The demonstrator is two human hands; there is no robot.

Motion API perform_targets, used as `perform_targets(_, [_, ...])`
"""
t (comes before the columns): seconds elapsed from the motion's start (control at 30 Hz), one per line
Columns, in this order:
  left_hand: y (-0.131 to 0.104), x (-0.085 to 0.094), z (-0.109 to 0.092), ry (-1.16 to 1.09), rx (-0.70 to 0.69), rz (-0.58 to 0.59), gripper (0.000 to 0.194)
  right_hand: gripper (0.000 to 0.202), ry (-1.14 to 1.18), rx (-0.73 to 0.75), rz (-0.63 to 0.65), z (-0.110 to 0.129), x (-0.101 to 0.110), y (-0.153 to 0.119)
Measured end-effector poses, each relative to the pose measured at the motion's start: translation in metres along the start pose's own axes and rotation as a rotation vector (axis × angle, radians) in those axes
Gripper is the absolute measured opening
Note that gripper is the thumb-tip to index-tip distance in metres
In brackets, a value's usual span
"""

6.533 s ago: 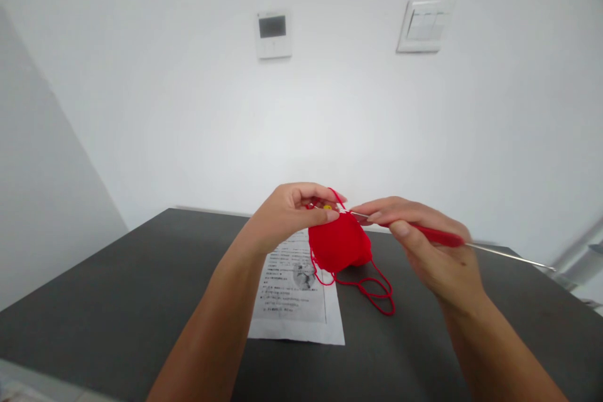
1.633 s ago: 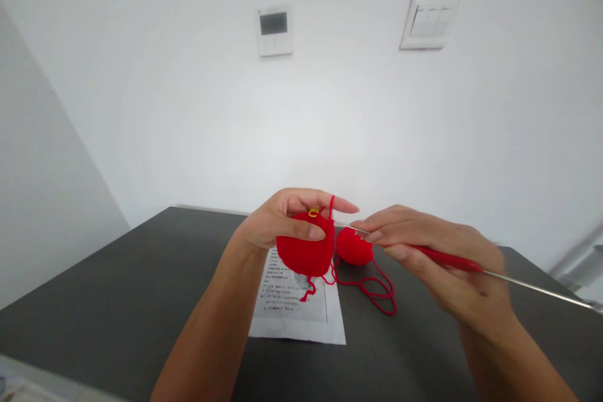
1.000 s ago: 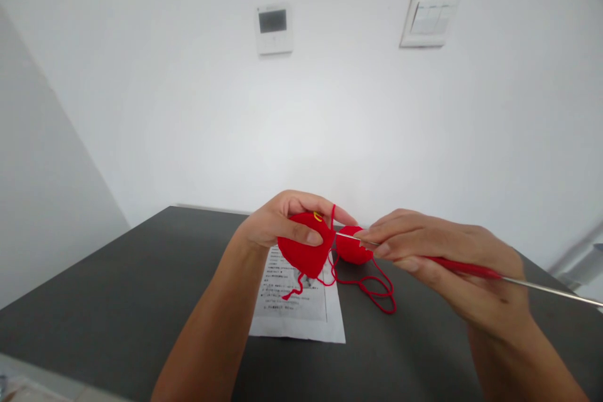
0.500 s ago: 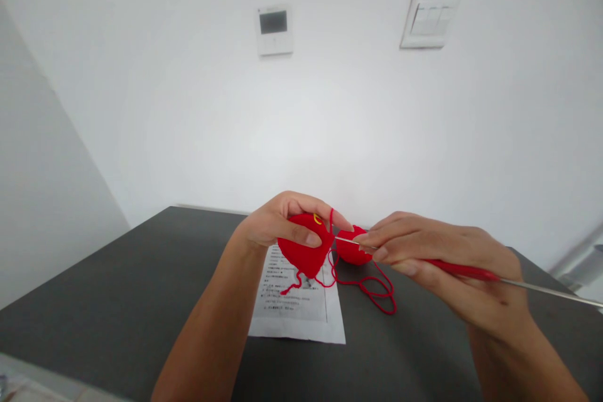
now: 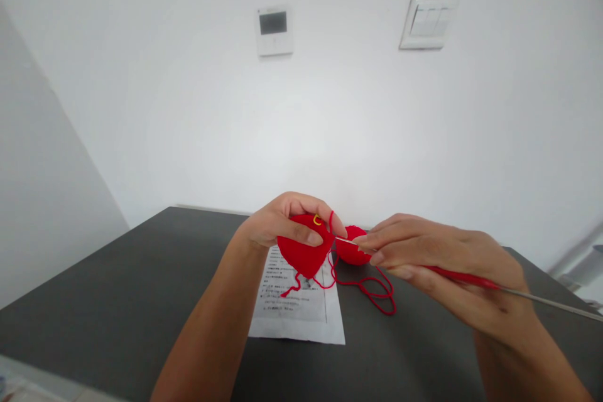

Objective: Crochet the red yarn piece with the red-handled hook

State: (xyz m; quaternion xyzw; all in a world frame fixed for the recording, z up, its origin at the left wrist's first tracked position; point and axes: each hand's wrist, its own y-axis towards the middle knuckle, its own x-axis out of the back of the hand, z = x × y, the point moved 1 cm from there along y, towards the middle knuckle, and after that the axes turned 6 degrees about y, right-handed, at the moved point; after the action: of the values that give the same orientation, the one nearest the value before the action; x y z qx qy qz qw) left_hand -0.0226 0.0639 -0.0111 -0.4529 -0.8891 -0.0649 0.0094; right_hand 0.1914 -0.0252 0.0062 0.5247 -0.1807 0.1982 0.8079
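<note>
My left hand (image 5: 287,220) pinches a red crocheted piece (image 5: 300,255), thumb in front, with red yarn looped over the index finger. A yellow stitch marker (image 5: 317,220) is clipped near the piece's top edge, and a short yarn tail hangs below. My right hand (image 5: 438,257) is closed around a crochet hook (image 5: 464,277) with a red grip and metal shaft. The hook's tip meets the right edge of the piece. Behind, between the hands, lies a red yarn ball (image 5: 352,247); its loose strand loops on the table.
A printed paper sheet (image 5: 301,320) lies on the dark table (image 5: 117,289) under the red piece. Behind the table rises a white wall with a thermostat panel (image 5: 274,31) and a light switch (image 5: 428,22).
My left index finger has bent slightly lower and inward. My right hand and the hook have tilted a little, the hook's back end moving down.
</note>
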Motion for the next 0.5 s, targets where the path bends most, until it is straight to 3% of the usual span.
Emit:
perform_targets(0.17, [0.002,-0.002,0.003,0.067,0.01,-0.017,0.034,0.022,0.083,-0.032,-0.055,-0.004,0.002,-0.006])
perform_targets(0.5, [0.006,-0.011,-0.001,0.183,-0.039,-0.027,0.017,0.015,0.184,-0.142,-0.214,-0.017,-0.009,-0.011])
